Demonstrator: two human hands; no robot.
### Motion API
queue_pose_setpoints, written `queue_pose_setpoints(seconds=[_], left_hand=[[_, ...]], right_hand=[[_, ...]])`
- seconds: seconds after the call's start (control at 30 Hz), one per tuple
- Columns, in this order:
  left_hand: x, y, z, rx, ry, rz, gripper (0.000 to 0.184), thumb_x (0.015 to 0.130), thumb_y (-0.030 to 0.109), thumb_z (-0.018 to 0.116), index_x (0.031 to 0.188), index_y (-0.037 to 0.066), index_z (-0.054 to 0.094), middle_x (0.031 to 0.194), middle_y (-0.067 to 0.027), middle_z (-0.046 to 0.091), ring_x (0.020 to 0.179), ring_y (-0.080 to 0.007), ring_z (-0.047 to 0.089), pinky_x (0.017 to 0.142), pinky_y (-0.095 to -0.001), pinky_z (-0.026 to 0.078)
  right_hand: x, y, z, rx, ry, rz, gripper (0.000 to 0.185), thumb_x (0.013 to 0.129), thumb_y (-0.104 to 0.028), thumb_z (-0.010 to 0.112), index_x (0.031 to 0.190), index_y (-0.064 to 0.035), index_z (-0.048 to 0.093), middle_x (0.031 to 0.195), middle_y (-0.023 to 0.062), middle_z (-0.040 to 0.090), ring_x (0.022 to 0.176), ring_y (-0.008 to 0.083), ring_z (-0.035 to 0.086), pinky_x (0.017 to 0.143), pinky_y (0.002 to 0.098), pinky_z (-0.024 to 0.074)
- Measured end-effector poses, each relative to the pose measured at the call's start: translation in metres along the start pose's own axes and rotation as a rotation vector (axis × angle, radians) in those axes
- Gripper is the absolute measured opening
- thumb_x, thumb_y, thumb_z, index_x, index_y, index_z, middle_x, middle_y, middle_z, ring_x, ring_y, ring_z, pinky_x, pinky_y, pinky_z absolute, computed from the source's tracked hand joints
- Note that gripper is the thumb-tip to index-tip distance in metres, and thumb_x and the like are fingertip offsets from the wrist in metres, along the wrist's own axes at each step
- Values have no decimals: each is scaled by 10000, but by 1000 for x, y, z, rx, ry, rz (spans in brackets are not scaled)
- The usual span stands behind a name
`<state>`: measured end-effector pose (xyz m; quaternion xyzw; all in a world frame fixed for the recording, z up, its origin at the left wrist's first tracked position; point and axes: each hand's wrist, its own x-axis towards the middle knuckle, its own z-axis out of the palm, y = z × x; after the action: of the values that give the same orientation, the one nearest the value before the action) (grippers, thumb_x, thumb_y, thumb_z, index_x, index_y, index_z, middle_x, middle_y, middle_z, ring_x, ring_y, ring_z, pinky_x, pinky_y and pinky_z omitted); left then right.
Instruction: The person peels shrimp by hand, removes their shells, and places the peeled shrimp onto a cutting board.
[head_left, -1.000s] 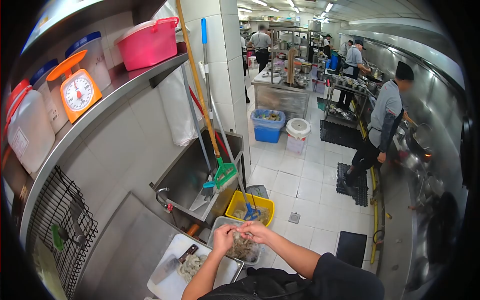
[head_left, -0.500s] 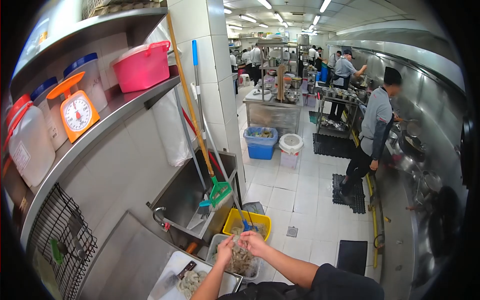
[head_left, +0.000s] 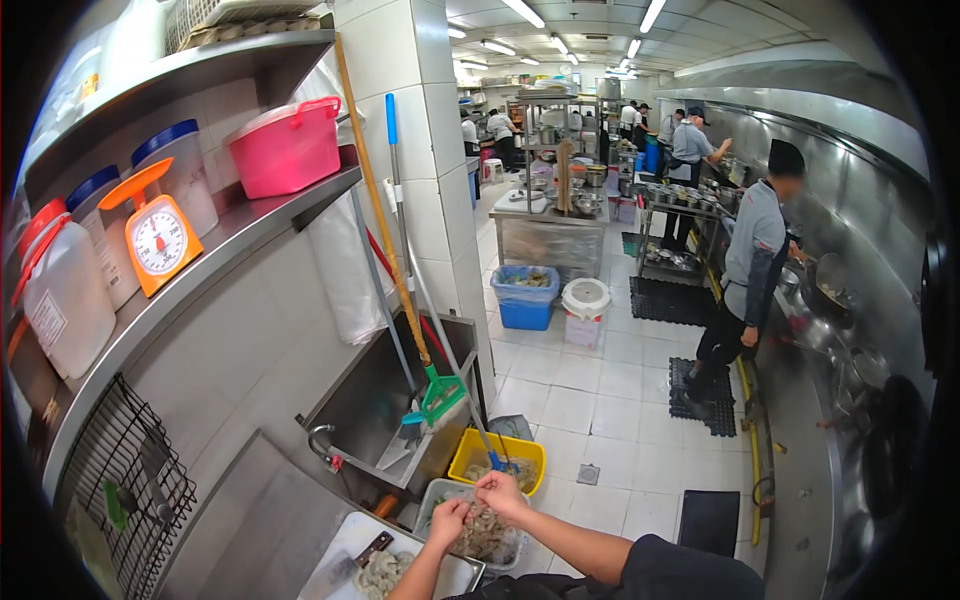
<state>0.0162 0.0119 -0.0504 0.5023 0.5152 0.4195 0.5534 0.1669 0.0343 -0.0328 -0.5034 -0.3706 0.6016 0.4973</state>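
My left hand [head_left: 450, 522] and my right hand [head_left: 503, 497] are close together over a plastic tub [head_left: 424, 522] of greyish shrimp [head_left: 488, 538]. Both have their fingers pinched. The left seems to grip a small pale shrimp, mostly hidden; what the right fingertips hold is too small to make out. Below left lies a white cutting board [head_left: 322, 572] bearing a heap of pale, apparently peeled shrimp [head_left: 384, 574] and a knife with a dark handle [head_left: 375, 546]. Behind the tub stands a yellow basin [head_left: 460, 462] with more shrimp inside.
A steel sink [head_left: 372, 400] is at the left, with a broom [head_left: 440, 395] and other long handles leaning there. Above hangs a shelf with an orange scale [head_left: 160, 238] and a pink container [head_left: 285, 148]. At the right, a co-worker [head_left: 752, 250] stands by the stoves.
My hands have shifted slightly down, and the left hand sits lower and a little apart from the right. The view has tilted a little. A distant worker now bends forward.
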Motion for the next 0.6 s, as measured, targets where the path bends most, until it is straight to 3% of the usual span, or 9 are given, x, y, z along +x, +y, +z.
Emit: queue_pose_setpoints(seconds=[0.07, 0.1, 0.17, 0.3, 0.37, 0.4, 0.47, 0.5, 0.6], left_hand=[[1, -10, -7, 66, -87, -106, 165, 921, 67, 514, 970, 7, 659, 685, -12, 569, 641, -101, 522, 579, -247, 408], [-1, -7, -4, 66, -93, -106, 165, 921, 67, 514, 970, 7, 659, 685, -12, 569, 641, -101, 522, 579, -247, 408], [-4, -1, -1, 273, 40, 25, 182, 875, 135, 568, 821, 0, 679, 641, -64, 608, 630, -134, 576, 619, -313, 462], [-6, 1, 5, 338, 184, 82, 213, 868, 165, 583, 782, -3, 680, 654, -107, 628, 638, -175, 596, 636, -335, 473], [0, -8, 3, 362, 286, 154, 212, 863, 172, 583, 794, -3, 681, 686, -139, 653, 641, -226, 617, 649, -354, 479], [4, -8, -2, 355, 286, 154, 212, 863, 172, 583, 794, -3, 681, 686, -139, 653, 641, -226, 617, 649, -354, 479], [6, -11, -16, 386, 200, -117, 239, 857, 187, 597, 955, -15, 680, 868, -176, 685, 799, -246, 657, 754, -333, 492], [9, -20, -17, 375, 210, -129, 239, 857, 187, 597, 955, -15, 680, 868, -176, 685, 799, -246, 657, 754, -333, 492], [-1, -48, -25, 372, 369, -31, 438, 859, 212, 615, 1217, -36, 561, 1161, -209, 614, 1075, -262, 599, 924, -301, 444]], right_hand=[[-6, -11, -3, -84, -7, -21, 133, 761, 39, 635, 860, -16, 566, 692, 48, 593, 577, 102, 565, 500, 249, 454], [-7, -10, -6, -84, -1, -22, 133, 761, 39, 635, 860, -16, 566, 692, 48, 593, 577, 102, 565, 500, 249, 454], [-8, -6, -7, -228, -5, -121, 140, 734, 32, 645, 813, -30, 547, 651, 30, 579, 557, 91, 550, 481, 240, 425], [-15, 0, -10, -265, 1, -153, 155, 722, 23, 659, 784, -41, 532, 631, 13, 563, 521, 79, 521, 472, 237, 416], [-17, -2, -12, -290, 91, -359, 159, 720, 21, 662, 767, -47, 527, 623, -1, 549, 517, 66, 496, 476, 231, 406], [-16, -2, -12, -296, 91, -359, 159, 720, 21, 662, 767, -47, 527, 623, -1, 549, 517, 66, 496, 476, 231, 406], [-17, -1, -11, -256, 201, -357, 159, 722, 7, 680, 764, -50, 538, 634, -19, 536, 544, 53, 476, 495, 222, 396], [-18, 0, -12, -267, 188, -348, 159, 722, 7, 680, 764, -50, 538, 634, -19, 536, 544, 53, 476, 495, 222, 396], [-19, 12, -8, -313, 154, -347, 159, 731, 1, 696, 804, -53, 566, 684, -32, 536, 617, 50, 467, 561, 221, 402]])
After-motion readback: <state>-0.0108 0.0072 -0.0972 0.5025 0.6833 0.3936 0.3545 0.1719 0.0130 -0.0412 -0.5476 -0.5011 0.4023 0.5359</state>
